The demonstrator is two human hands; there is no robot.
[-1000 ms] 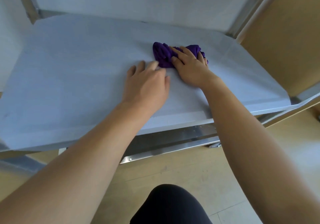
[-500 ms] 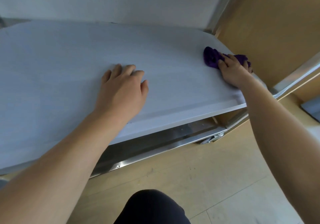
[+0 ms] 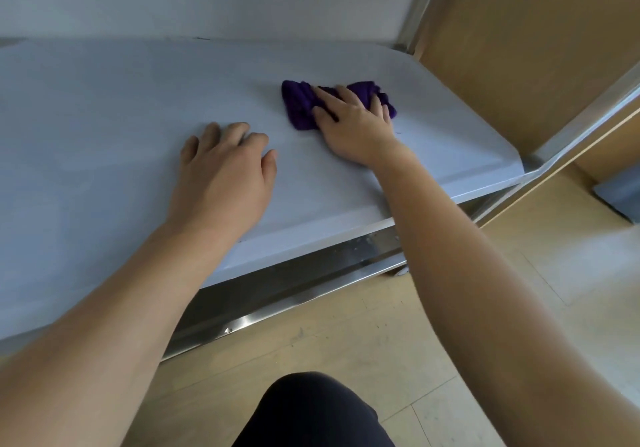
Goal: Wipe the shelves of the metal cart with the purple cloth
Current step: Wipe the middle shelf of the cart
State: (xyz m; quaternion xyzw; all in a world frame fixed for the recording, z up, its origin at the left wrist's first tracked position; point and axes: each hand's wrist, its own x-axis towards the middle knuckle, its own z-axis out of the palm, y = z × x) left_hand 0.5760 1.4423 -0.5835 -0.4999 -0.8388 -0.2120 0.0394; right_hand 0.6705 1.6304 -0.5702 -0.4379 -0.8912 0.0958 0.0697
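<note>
A crumpled purple cloth (image 3: 299, 105) lies on the pale grey shelf (image 3: 104, 117) of the metal cart, right of its middle. My right hand (image 3: 353, 124) presses down on the cloth with spread fingers, covering its middle. My left hand (image 3: 225, 176) rests flat on the bare shelf to the left of the cloth, palm down, holding nothing. A lower shiny steel shelf edge (image 3: 277, 301) shows below the front lip.
A metal upright post (image 3: 417, 6) rises at the shelf's back right corner. A wooden panel (image 3: 519, 48) stands right of the cart. Wooden floor (image 3: 346, 342) lies below, and my dark-clad knee (image 3: 311, 412) is at the bottom.
My right hand slid the cloth out to the shelf's right edge, then back left toward the middle. My left hand stayed flat on the shelf.
</note>
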